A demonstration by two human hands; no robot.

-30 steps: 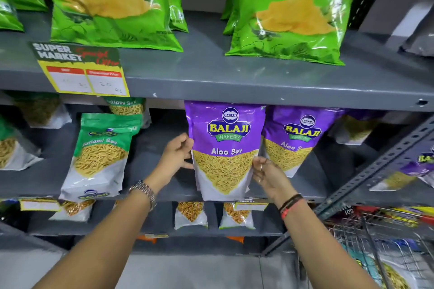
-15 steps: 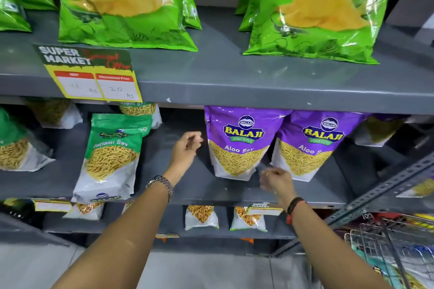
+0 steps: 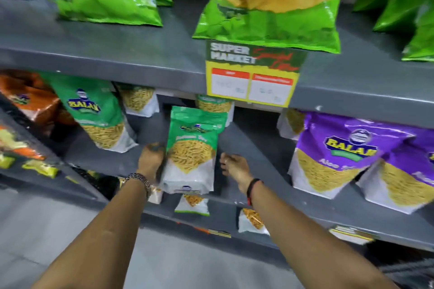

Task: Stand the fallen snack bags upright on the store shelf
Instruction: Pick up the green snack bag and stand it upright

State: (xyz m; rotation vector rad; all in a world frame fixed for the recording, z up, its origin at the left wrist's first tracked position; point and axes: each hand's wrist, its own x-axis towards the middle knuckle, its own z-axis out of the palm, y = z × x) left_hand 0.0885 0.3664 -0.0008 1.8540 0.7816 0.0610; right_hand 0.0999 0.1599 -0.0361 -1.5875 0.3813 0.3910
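Note:
A green and white sev bag (image 3: 192,155) leans back on the middle grey shelf (image 3: 265,171), its bottom hanging over the front edge. My left hand (image 3: 151,159) is pressed against the bag's left side, with the fingers curled around its edge. My right hand (image 3: 234,166) hovers a little to the right of the bag, fingers loosely curled, holding nothing. Two purple Aloo Sev bags (image 3: 335,155) stand side by side further right on the same shelf. Another green sev bag (image 3: 98,115) stands to the left.
Big green chip bags (image 3: 270,0) sit on the upper shelf, with a yellow price tag (image 3: 251,77) hanging from its edge. Small sev packs (image 3: 192,205) lie on the lower shelf. Orange bags (image 3: 25,96) fill the far left. The view is motion-blurred.
Both hands let go of the purple Aloo Sev bag, which now stands. The view and both hands shifted left to the green sev bag, and my left hand took its left side.

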